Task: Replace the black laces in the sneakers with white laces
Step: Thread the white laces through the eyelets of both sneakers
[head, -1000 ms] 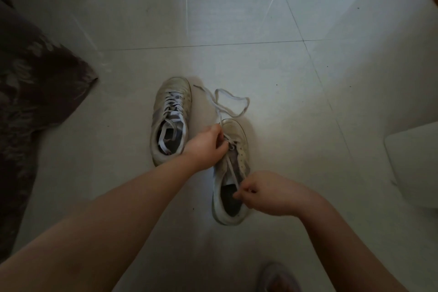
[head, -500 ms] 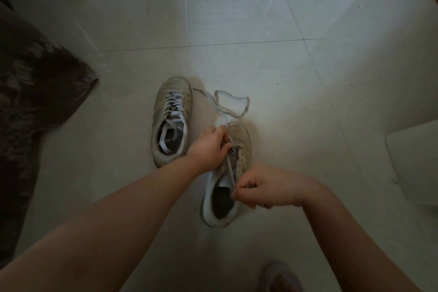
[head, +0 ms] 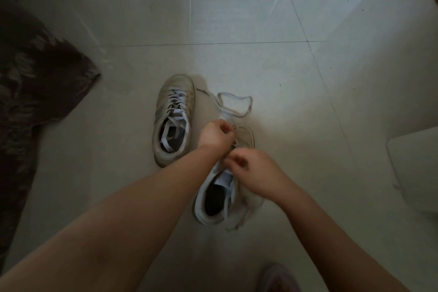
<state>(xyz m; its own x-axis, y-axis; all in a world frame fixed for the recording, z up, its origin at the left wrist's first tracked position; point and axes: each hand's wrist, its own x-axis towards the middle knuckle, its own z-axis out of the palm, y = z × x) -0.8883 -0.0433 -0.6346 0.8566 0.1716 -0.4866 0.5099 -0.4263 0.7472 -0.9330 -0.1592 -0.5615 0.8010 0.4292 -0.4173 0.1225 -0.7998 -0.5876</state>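
Two worn white sneakers stand on the tiled floor. The left sneaker [head: 172, 119] is laced with a white lace. The right sneaker [head: 221, 193] lies under both hands. My left hand [head: 215, 134] is curled at its toe end and pinches the white lace [head: 233, 105], whose loose length loops on the floor beyond the toe. My right hand [head: 251, 168] is curled over the eyelets at the shoe's middle and pinches the lace there. Another lace end trails past the heel. No black lace shows.
A dark patterned cloth [head: 28, 92] covers the floor at the left. A pale box-like object [head: 417, 170] sits at the right edge. A foot or slipper [head: 279, 277] shows at the bottom edge. A wooden corner is at the top right.
My right hand has moved up the shoe from the heel opening to the eyelets, close to my left hand. The right sneaker has shifted and turned slightly under the hands.
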